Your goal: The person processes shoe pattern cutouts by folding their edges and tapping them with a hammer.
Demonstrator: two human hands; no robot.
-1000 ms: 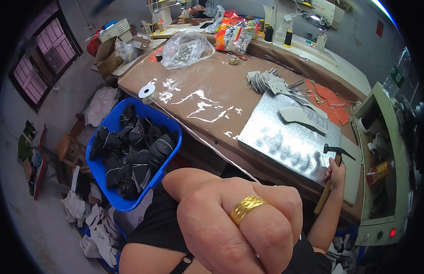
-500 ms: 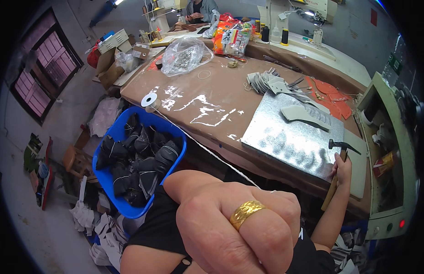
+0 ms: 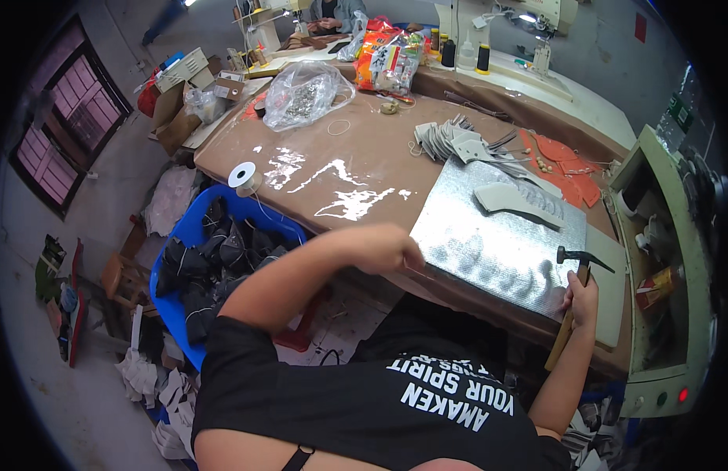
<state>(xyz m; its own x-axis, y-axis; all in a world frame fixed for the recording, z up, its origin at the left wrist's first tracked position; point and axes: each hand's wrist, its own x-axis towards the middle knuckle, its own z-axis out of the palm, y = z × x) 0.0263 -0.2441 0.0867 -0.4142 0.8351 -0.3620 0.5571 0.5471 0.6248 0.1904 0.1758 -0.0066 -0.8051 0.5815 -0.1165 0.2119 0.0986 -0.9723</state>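
Observation:
My right hand point(image 3: 581, 301) is closed round the wooden handle of a hammer point(image 3: 585, 257), whose dark head points up at the right edge of a silvery metal plate point(image 3: 489, 247). Over the table's front edge, left of the plate, my left hand point(image 3: 382, 249) has curled fingers and is slightly blurred; what it may hold is hidden. A curved pale grey piece point(image 3: 518, 204) lies on the plate. Beyond it is a fanned stack of similar grey pieces point(image 3: 450, 141). A white spool point(image 3: 243, 177) sits at the table's left front edge, a thin strand hanging near it.
A blue tub point(image 3: 166, 292) of black sewn pieces point(image 3: 218, 251) stands left of the brown-covered table point(image 3: 379, 149). Orange pieces point(image 3: 564, 169) lie at the right, beside a pale machine cabinet point(image 3: 670, 337). A clear bag point(image 3: 309, 94) and sewing machines point(image 3: 540, 55) are farther back, with another person point(image 3: 332, 20).
My left hand has moved from close before the view to the table's front edge. The white cord stretched from the spool to it no longer shows clearly. My right hand keeps the hammer.

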